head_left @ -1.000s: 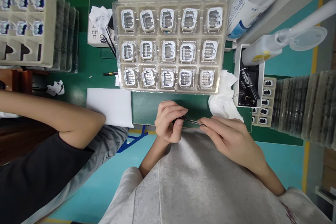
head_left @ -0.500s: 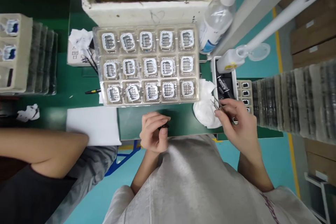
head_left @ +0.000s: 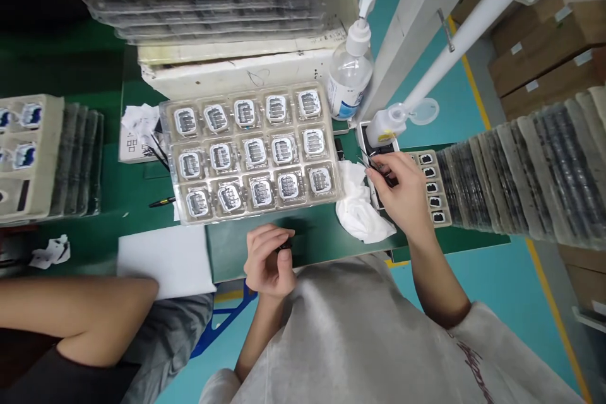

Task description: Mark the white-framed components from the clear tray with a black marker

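Note:
Near the table's front edge, my left hand (head_left: 269, 259) is closed round a small black part (head_left: 285, 245), mostly hidden by the fingers. My right hand (head_left: 400, 192) grips thin metal tweezers (head_left: 372, 161), their tips pointing up and left over the edge of a small white box (head_left: 362, 136). Just below and left of the tweezers lies crumpled white tissue (head_left: 362, 214). A clear tray (head_left: 253, 134) ahead of my hands bears rows of white-rimmed parts in its pockets.
A pump bottle (head_left: 350, 76) stands behind the white box, beside a lying white bottle (head_left: 386, 126). Stacked trays (head_left: 521, 170) stand at the right, more trays (head_left: 203, 19) at the back. A co-worker's arm (head_left: 76, 309) reaches in at the left, by a white pad (head_left: 165, 260).
The view has shifted, so the table items appear lower and the back trays show more. My right hand with the tweezers has moved up and left, over the white box. My left hand stays closed.

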Demonstrator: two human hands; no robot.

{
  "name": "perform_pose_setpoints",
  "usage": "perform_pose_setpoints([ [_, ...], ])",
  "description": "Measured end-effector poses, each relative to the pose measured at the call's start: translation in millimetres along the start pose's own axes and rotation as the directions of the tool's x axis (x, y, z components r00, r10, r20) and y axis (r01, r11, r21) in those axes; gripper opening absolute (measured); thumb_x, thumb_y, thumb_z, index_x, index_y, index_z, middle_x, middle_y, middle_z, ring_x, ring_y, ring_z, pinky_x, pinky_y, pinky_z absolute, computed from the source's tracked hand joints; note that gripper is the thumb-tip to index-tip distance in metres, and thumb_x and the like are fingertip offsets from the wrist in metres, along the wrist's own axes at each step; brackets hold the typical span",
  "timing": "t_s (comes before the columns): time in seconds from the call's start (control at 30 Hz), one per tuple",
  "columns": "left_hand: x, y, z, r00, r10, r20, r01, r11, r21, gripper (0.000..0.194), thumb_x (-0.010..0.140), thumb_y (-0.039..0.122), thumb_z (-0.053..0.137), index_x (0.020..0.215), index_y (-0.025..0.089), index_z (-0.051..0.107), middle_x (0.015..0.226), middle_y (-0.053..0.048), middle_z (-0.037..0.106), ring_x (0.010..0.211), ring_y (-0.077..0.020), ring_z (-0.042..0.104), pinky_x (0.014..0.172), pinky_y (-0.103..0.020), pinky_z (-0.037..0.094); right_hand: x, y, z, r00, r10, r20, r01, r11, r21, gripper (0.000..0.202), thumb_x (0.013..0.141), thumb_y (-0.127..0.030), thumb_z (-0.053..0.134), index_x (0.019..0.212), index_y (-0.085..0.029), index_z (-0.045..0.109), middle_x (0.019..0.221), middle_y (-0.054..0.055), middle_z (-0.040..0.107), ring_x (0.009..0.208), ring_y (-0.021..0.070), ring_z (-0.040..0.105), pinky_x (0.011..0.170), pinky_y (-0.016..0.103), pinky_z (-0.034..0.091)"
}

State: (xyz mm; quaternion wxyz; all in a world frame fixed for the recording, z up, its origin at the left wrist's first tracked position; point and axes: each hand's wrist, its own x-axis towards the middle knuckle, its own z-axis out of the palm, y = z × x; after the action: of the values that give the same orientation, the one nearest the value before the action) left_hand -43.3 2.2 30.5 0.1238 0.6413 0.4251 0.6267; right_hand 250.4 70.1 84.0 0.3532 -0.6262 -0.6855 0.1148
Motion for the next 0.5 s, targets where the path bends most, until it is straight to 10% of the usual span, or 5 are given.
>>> perform_pose_setpoints([
  [0.5,0,3,2.0,1.000,-0.010,0.000,0.010,0.998,0.059,0.014,0.110,0.025,0.069,0.121,0.021,0.077,0.095,-0.008,0.083,0.087,-0.0264,0.077,0.078,-0.045,0.061,-10,16,12,1.000,0.023,-0.004,-0.023,0.998,-0.059,0.023,0.112,-0.032,0.071,0.129,-0.023,0.082,0.122,0.012,0.079,0.112,0.0370,0.073,0.100,0.055,0.063],
])
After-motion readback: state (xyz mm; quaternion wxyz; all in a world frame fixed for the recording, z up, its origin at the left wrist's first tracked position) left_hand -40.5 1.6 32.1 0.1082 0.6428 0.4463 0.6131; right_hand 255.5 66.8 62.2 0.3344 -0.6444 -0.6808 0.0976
